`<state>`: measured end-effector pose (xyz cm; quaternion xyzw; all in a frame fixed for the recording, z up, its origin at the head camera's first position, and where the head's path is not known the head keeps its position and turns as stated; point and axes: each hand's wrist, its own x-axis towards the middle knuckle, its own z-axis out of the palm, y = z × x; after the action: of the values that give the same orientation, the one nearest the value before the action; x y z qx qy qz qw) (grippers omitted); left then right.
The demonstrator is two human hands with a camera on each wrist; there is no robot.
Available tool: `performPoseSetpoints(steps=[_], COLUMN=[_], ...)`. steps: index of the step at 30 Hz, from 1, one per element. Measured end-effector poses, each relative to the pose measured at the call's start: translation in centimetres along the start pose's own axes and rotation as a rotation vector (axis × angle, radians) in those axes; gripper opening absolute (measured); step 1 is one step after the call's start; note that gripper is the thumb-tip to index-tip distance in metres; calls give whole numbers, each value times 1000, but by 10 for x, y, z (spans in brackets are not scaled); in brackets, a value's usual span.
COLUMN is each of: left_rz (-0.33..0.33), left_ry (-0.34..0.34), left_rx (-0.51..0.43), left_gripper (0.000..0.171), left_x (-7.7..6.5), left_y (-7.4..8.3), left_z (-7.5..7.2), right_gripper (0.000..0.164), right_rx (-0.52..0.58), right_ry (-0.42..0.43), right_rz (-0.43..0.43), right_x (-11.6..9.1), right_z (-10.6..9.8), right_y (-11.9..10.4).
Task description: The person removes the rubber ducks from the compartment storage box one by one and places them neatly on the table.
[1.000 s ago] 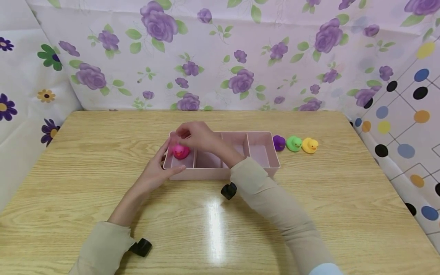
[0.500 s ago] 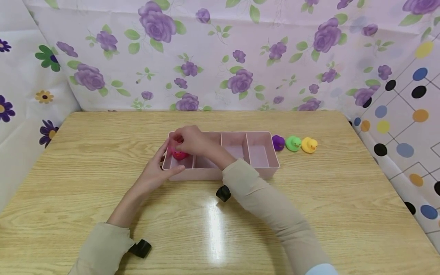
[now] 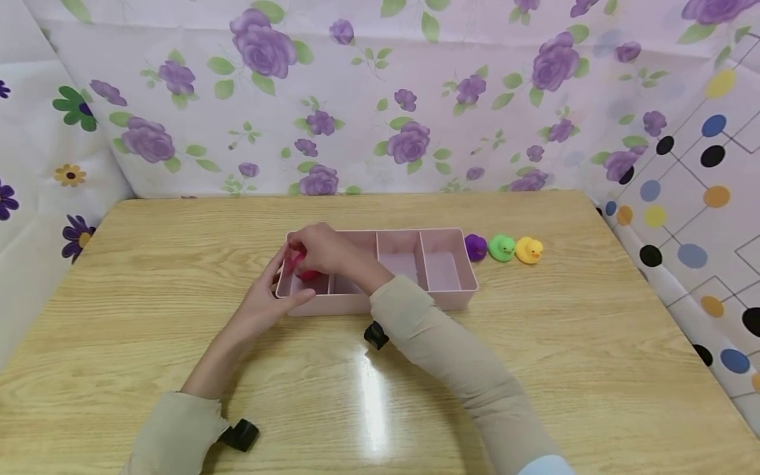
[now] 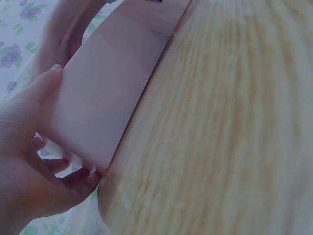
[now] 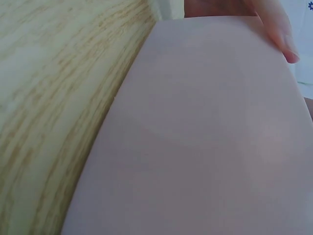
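Observation:
A pink box with a row of compartments (image 3: 338,304) stands on the wooden table. My left hand (image 3: 259,305) grips its left end; in the left wrist view the thumb lies along the long wall and the other fingers reach round the short end. Inside the leftmost compartment is a bright pink rubber duck (image 3: 307,274), largely covered by my right hand (image 3: 323,248). The right fingers curl down onto the duck and pinch it. The right wrist view shows mostly the box's outer wall (image 5: 195,122), with the right fingers out of sight.
Just right of the box, a purple duck (image 3: 475,247), a green duck (image 3: 502,248) and a yellow duck (image 3: 529,251) sit in a row. Flowered cloth (image 3: 356,99) hangs behind the wooden table (image 3: 534,343), and a dotted cloth (image 3: 683,264) lines the right side.
My right hand has come down and slightly left into the leftmost compartment and now covers most of the pink duck. The left hand keeps its grip on the box end.

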<state>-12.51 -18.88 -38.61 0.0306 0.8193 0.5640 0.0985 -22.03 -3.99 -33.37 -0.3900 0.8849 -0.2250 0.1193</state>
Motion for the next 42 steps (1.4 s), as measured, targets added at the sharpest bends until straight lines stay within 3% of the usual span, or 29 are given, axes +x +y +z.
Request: performPoseSetpoints(steps=[7, 18, 24, 42], left_rz=[7, -9, -4, -10], left_ry=[-3, 5, 3, 2], left_rx=[10, 25, 38, 11], left_gripper=[96, 97, 97, 95], left_x=[0, -2, -2, -2], left_y=[0, -2, 0, 1], left_z=[0, 1, 0, 0], right_gripper=[18, 18, 7, 9], right_rx=[-35, -70, -51, 51], right_ry=[-32, 10, 17, -9], right_rz=[-18, -47, -71, -89], right_x=[0, 0, 1, -11], right_z=[0, 8, 8, 0], right_y=[0, 3, 5, 1])
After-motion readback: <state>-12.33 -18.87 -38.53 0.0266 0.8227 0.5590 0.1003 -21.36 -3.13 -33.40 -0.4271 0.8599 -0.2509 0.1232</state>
